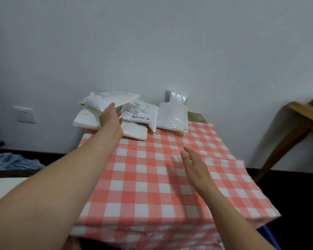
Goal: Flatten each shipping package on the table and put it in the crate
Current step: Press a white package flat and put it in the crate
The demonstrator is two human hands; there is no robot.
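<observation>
Six white packages are bunched at the far end of the table [143, 186], which is covered in pink and white checks; four are piled at the left and two sit to the right. The top package [105, 99] of the pile is tilted and held by its near edge in the left hand [110, 120], whose fingers are mostly hidden behind it. Below it lie a plain package [86, 120], a labelled package [140, 112] with black print, and a flat package [135, 133] under those. To the right a bubble-lined package [172, 117] lies flat, and a crinkled package [177, 95] stands behind it against the wall.

The right hand [193, 166] is over the middle of the table, fingers straight and slightly spread, holding nothing; whether it touches the checks cannot be told.

Around the table: one wall socket [24, 114] at the left; one wooden side table [300, 118] at the right; one heap of blue fabric [13, 161] low at the left; one blue edge [267, 235] below the checks at bottom right, too little shown to name.
</observation>
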